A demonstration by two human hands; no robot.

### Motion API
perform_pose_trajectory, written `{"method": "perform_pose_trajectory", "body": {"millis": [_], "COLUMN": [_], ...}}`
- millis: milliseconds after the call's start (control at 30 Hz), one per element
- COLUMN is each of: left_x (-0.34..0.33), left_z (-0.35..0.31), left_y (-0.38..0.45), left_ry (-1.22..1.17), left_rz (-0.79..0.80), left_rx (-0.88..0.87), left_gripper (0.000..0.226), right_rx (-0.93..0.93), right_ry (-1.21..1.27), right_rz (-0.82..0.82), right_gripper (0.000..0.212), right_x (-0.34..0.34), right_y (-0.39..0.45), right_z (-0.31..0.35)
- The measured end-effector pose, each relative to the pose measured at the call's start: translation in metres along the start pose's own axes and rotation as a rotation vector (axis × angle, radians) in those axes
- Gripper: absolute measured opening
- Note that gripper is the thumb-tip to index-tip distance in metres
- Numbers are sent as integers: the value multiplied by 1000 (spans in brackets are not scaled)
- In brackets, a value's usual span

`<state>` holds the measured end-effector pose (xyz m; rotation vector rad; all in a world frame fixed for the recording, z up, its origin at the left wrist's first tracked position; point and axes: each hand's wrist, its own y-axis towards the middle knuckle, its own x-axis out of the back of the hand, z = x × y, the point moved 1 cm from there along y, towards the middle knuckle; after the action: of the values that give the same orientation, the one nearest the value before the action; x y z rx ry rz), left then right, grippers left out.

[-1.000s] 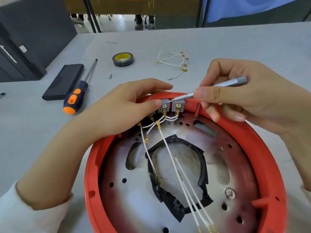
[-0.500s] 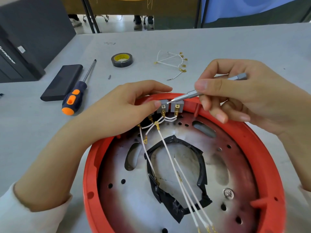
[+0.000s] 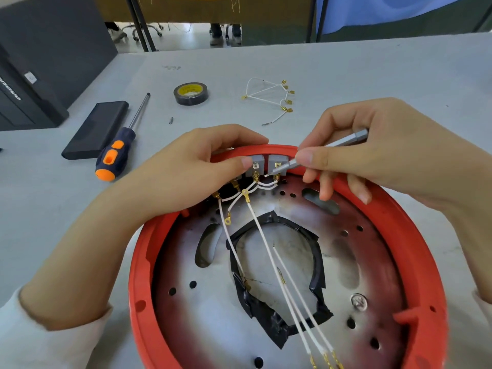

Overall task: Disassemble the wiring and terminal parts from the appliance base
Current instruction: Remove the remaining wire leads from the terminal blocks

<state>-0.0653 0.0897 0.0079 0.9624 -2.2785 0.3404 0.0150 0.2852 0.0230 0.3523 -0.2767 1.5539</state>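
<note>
The tip of the thin grey screwdriver (image 3: 314,153) has dropped since a moment ago: it sat up at the top of the grey terminal blocks (image 3: 267,166), and now it points lower, at the brass connectors under them, between the two blocks.

The job looks partly done, I'd say. One bundle of white wires with brass ends (image 3: 271,98) already lies loose on the table at about 12 o'clock from the red base (image 3: 138,275), well apart from it. Left to do: the two grey blocks sit on the base rim at 12 o'clock, with short white wires looped into their brass connectors, and three long white wires (image 3: 282,275) run from there across the metal plate down to 6 o'clock, over a ring of black tape (image 3: 277,323).

The right hand (image 3: 386,155) pinches the thin screwdriver between thumb and forefinger, the other fingers curled under, two of them resting down near the rim. The left hand (image 3: 191,169) comes in from 9 o'clock; its thumb presses the side of the left grey block and its fingers curl over the outside of the rim, steadying it.

Off at 10 o'clock lie an orange-handled screwdriver (image 3: 117,153), a flat black case (image 3: 98,129) and a roll of black tape (image 3: 190,93).
</note>
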Motion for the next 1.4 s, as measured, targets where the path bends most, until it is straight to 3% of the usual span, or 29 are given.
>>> {"method": "perform_pose_trajectory", "body": {"millis": [467,833,1200,1400], "left_x": [0,-1,-1,-1], "left_z": [-2,-1,-2,1], "left_y": [0,0,4,5], "left_ry": [-2,-20,-49,-12], "left_rz": [-1,-6,2,-27], "left_rx": [-6,-8,27,7], "left_gripper": [30,28,26,23], "right_rx": [149,162,225,298], "right_ry": [-365,-324,-446,-538], "right_rz": [-163,-152,-177,-255], "right_gripper": [15,15,16,32], "right_x": [-18,-19,-22,-23], "right_y": [-3,-2,1,16], "right_z": [3,1,3,5]}}
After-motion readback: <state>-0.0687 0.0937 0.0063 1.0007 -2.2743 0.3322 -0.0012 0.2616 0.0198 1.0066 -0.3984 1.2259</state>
